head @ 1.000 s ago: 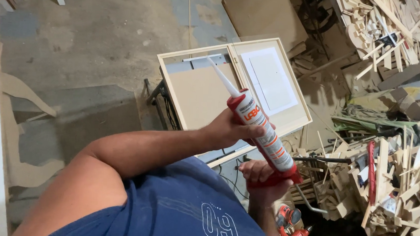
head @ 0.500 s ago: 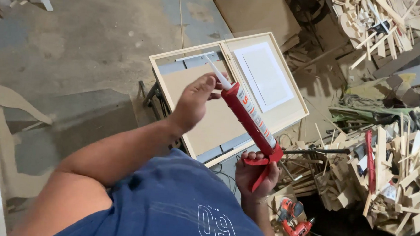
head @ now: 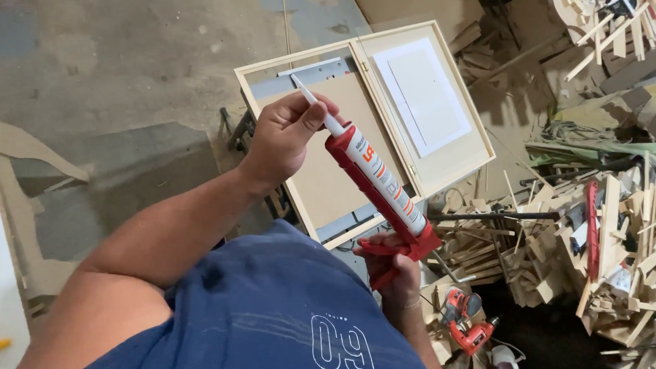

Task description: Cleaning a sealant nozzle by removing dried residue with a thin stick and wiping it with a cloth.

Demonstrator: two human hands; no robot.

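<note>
Where right hand (head: 393,264) grips caulk gun (head: 382,191) | trigger hidden | left hand (head: 284,136) pinches nozzle (head: 311,101)

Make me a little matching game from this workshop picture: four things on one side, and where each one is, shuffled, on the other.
Things:
1. caulking gun
2. white sheet
3. red power drill
4. left hand

Places:
A. on the floor, low down beside the scrap wood pile
B. pinching the white nozzle end of the tube
C. lying inside the right-hand wooden frame
D. held up over the frames, its red handle in the right hand

Pairs: 1-D, 2-C, 3-A, 4-B
</note>
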